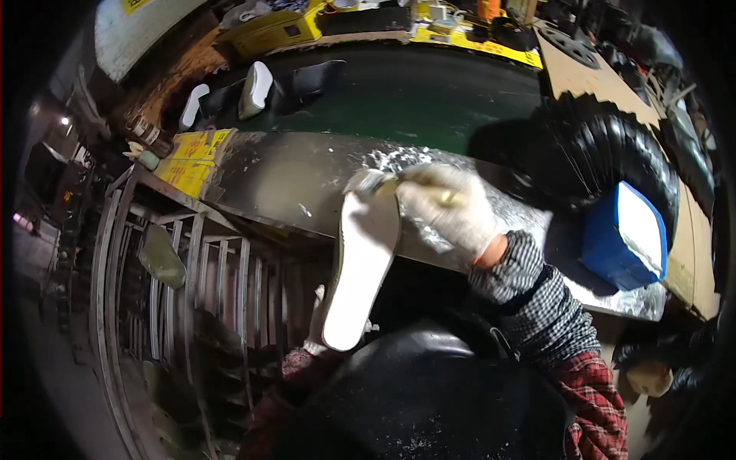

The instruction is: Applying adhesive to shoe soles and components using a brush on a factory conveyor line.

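A long shoe sole (364, 261), coated white on its face, stands tilted in front of me with its narrower end toward me. Beneath and behind that end, my left hand (315, 322), in a pale glove, grips it; most of its fingers are hidden by the sole. In a white glove, my right hand (458, 211) is closed round a brush (381, 186). The bristles touch the far end of the sole, where a shadow falls. A blue tub (602, 241) with white material inside stands to the right of my right forearm.
Beyond the white-spattered metal worktop (284, 172) runs a dark green conveyor belt (399, 100) carrying white-faced soles (256, 88). Black ribbed pieces (606, 146) are piled at right. A metal rack (115, 284) with soles is at left, and yellow boxes (280, 31) stand behind the belt.
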Tool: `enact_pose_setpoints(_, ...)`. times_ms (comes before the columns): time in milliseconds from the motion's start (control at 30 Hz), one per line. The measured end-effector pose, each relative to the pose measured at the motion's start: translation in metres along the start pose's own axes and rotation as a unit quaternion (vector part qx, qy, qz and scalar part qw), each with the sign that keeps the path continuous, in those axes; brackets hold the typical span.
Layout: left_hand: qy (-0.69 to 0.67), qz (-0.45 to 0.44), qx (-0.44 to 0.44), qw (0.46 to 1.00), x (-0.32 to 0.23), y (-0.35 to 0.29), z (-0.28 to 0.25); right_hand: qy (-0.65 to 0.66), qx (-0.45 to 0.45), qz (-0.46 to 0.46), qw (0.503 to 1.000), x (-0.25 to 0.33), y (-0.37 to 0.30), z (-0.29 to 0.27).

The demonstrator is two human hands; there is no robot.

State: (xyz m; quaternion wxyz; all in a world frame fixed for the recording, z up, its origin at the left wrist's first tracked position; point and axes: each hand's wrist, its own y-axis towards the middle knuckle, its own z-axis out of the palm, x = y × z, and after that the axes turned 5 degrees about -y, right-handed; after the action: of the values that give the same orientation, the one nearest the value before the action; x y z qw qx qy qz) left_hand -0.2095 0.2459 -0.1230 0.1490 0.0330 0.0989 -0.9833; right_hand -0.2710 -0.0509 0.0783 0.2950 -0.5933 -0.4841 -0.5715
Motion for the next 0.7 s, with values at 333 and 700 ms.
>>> enact_pose_setpoints(333,0.224,0.061,-0.009,0.973,0.001,0.009,0.039,-0.168,0.234,-0.220,0.932,0.025,-0.026,-0.010)
enact_pose_setpoints(700,0.065,0.072,0.005,0.995,0.011,0.008,0.064,-0.103,0.304,-0.224,0.920,0.044,-0.041,0.007)
